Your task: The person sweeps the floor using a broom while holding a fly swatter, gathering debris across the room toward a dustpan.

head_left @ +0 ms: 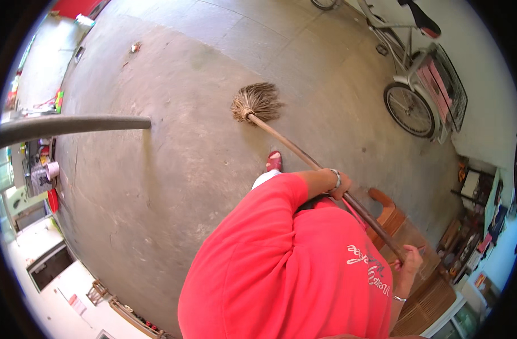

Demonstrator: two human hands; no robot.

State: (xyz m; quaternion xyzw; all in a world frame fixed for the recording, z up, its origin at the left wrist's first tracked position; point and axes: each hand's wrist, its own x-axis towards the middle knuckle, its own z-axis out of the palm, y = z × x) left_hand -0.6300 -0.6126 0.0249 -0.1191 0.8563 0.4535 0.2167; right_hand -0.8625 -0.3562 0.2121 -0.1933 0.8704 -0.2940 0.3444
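A string mop (261,100) rests its frayed grey-brown head on the concrete floor. Its long wooden handle slants back toward the lower right, beside my red shirt. My left hand (340,183), with a bracelet at the wrist, wraps round the middle of the handle. Closer to the handle's top end, my right hand (410,261) grips it too, a bracelet on that wrist as well. A red shoe (274,161) on my foot shows on the floor a little short of the mop head.
A grey post (77,124) meets the floor at left. At the far right stands a tricycle (411,107) with a wire basket. Wooden furniture (391,217) is close by my right hand. Small litter (135,47) lies on the far-left floor; a red basin (53,200) is by the left wall.
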